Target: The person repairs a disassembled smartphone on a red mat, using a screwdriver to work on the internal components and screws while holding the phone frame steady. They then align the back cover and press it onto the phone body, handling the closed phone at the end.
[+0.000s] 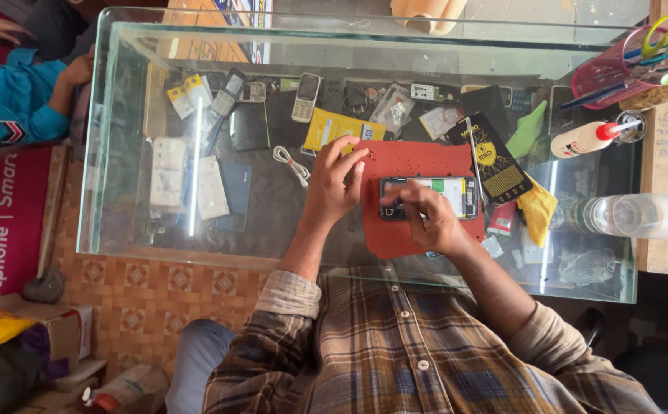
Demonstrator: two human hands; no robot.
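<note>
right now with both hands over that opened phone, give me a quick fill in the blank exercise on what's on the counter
1. The opened phone lies on a mat whose colour is ____.
2. The right hand works at the phone's ____ end as the picture shows it.
3. The left hand rests at the mat's left edge, near a coiled ____ cable.
4. Scissors stand in a ____ mesh holder at the counter's far right corner.

Missing words: red; left; white; pink

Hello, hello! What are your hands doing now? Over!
Left hand resting on red mat. Right hand working on opened phone, fingers pinched at its left end. Black packet beside phone.
</note>
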